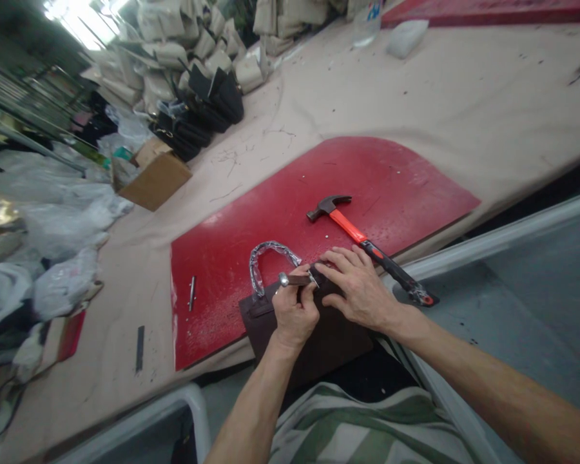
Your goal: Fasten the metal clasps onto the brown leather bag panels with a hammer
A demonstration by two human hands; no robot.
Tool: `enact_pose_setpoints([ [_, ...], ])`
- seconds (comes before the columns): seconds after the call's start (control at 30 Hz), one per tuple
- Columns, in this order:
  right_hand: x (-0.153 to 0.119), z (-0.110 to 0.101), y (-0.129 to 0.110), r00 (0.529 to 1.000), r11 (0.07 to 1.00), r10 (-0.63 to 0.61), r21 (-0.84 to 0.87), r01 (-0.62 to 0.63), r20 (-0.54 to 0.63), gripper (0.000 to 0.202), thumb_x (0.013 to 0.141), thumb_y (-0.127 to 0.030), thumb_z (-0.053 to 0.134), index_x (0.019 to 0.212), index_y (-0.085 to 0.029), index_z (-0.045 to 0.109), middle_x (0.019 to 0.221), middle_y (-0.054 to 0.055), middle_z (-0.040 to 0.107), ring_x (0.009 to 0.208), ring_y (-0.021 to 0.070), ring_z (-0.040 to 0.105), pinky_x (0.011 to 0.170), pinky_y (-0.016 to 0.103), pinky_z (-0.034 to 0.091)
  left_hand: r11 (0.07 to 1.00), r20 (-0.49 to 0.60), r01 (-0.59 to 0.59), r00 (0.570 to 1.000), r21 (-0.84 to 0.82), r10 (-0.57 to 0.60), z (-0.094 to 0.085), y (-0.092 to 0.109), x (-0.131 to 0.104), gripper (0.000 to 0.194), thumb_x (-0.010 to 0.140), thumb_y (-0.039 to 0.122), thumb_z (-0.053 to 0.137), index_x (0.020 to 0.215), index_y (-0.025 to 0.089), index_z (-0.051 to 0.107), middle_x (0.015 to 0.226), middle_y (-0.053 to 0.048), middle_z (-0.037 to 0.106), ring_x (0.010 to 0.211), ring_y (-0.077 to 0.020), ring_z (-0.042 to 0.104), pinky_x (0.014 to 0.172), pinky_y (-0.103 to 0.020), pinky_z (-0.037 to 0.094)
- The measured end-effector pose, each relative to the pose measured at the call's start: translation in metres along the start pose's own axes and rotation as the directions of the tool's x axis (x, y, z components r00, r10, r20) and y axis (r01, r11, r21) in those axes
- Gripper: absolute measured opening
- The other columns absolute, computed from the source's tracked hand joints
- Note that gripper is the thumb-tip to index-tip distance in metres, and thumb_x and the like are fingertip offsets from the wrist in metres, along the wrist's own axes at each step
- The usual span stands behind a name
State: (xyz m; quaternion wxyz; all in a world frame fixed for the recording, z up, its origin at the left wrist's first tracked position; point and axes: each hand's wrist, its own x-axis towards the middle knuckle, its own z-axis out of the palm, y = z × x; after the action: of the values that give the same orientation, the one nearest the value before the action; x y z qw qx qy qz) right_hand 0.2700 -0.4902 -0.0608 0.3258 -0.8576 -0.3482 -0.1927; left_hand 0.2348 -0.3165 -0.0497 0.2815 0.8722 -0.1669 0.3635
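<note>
Here, head view: a dark brown handbag [314, 341] lies at the near edge of the red board [270, 219], its plastic-wrapped handle [269, 255] arching up at the left. Left hand [294, 316] is closed around a small metal tool [294, 280], its tip set against the bag's top edge. Right hand [357, 287] lies flat and spread, pinning the bag just beside it. A hammer [362, 241] rests untouched near the right hand. Judging by this, the fitting work looks under way, not finished; the wrap remains on. Bags heap [193, 71] far off.

Red board [391, 174] lies open beyond the hammer [362, 241] lying just right.
</note>
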Motion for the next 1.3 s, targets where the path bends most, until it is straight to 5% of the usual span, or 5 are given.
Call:
enact_pose_setpoints([
  [0.2, -0.059, 0.012, -0.024, 0.897, 0.898, 0.369, 0.343, -0.277, -0.241, 0.025, 0.093, -0.028, 0.058, 0.114, -0.017, 0.063, 0.115, 0.012, 0.062, 0.109, 0.0283, 0.058, 0.096, 0.047, 0.048, 0.997, 0.008, 0.030, 1.000, -0.077, -0.030, -0.001, -0.003, 0.001, 0.019, 0.091, 0.011, 0.055, 0.108, 0.016, 0.063, 0.111, -0.012, 0.072, 0.105, -0.0200, 0.069, 0.096, -0.033, 0.056],
  [0.47, -0.061, 0.027, -0.028, 0.667, 0.053, 0.530, 0.765, -0.642, 0.524, 0.044, 0.077, -0.054, 0.067, 0.100, -0.016, 0.065, 0.091, 0.007, 0.070, 0.084, 0.0265, 0.066, 0.076, 0.038, 0.055, 0.995, 0.022, 0.013, 1.000, -0.098, -0.011, 0.000, -0.006, 0.001, 0.021, 0.091, 0.011, 0.054, 0.109, 0.017, 0.063, 0.109, -0.010, 0.072, 0.103, -0.0193, 0.070, 0.095, -0.033, 0.057],
  [0.97, -0.022, 0.012, -0.036, 0.737, 0.581, 0.599, 0.464, -0.669, 0.313, 0.027, 0.087, -0.038, 0.050, 0.077, -0.016, 0.065, 0.068, 0.005, 0.062, 0.066, 0.0221, 0.059, 0.059, 0.030, 0.041, 0.997, 0.059, 0.058, 0.997, -0.044, -0.056, 0.004, -0.021, 0.019, 0.024, 0.088, 0.014, 0.055, 0.110, 0.021, 0.062, 0.106, -0.007, 0.073, 0.099, -0.0217, 0.070, 0.090, -0.035, 0.058],
  [1.13, -0.026, -0.037, -0.033, 0.908, 0.905, 0.419, -0.069, -0.419, -0.024, 0.021, 0.096, -0.033, 0.048, 0.091, -0.019, 0.063, 0.087, 0.009, 0.064, 0.081, 0.0260, 0.060, 0.071, 0.035, 0.040, 0.992, 0.078, 0.082, 0.994, -0.099, -0.075, 0.005, -0.022, 0.019, 0.023, 0.087, 0.014, 0.057, 0.109, 0.021, 0.062, 0.106, -0.008, 0.072, 0.101, -0.0231, 0.070, 0.093, -0.037, 0.057],
  [1.3, 0.011, -0.069, 0.004, 0.877, 0.840, 0.480, -0.288, -0.460, 0.001, 0.015, 0.088, -0.024, 0.058, 0.098, -0.014, 0.057, 0.103, 0.019, 0.057, 0.099, 0.0349, 0.054, 0.084, 0.043, 0.042, 0.980, 0.119, 0.134, 0.986, -0.145, -0.117, 0.004, -0.020, 0.022, 0.016, 0.086, 0.012, 0.057, 0.099, 0.021, 0.062, 0.102, -0.007, 0.072, 0.099, -0.0227, 0.069, 0.093, -0.037, 0.056],
])
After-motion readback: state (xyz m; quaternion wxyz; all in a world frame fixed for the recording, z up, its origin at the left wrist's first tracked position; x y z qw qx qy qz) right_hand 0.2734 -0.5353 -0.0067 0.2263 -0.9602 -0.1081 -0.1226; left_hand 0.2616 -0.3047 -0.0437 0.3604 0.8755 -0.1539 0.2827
